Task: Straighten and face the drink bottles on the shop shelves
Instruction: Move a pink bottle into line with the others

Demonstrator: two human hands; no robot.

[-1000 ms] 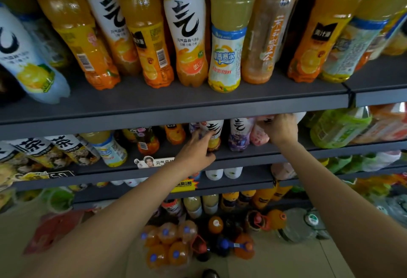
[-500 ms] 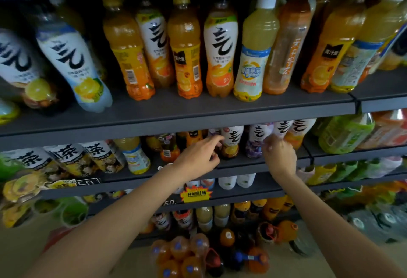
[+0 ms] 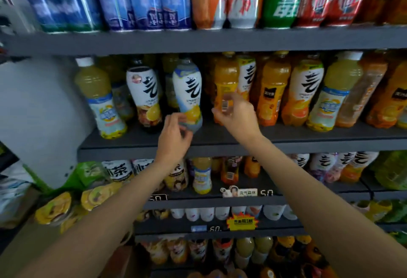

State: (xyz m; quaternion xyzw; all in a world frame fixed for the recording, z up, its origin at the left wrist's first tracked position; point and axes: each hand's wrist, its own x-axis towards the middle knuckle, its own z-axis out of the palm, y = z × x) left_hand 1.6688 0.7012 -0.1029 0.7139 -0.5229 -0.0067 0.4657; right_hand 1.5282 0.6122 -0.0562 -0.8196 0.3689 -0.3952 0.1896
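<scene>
While both hands work the middle shelf, the step in hand appears to be turning two bottles label-forward. The left hand has its fingers curled round the base of the white-labelled bottle, which leans out of line; it should be stood upright and kept bearing on the shelf. The right hand reaches to the orange juice bottle, whose barcode faces outward; motion blur hides whether it grips. Rotate it until the front label shows. Both bottles stand left of centre, side by side.
</scene>
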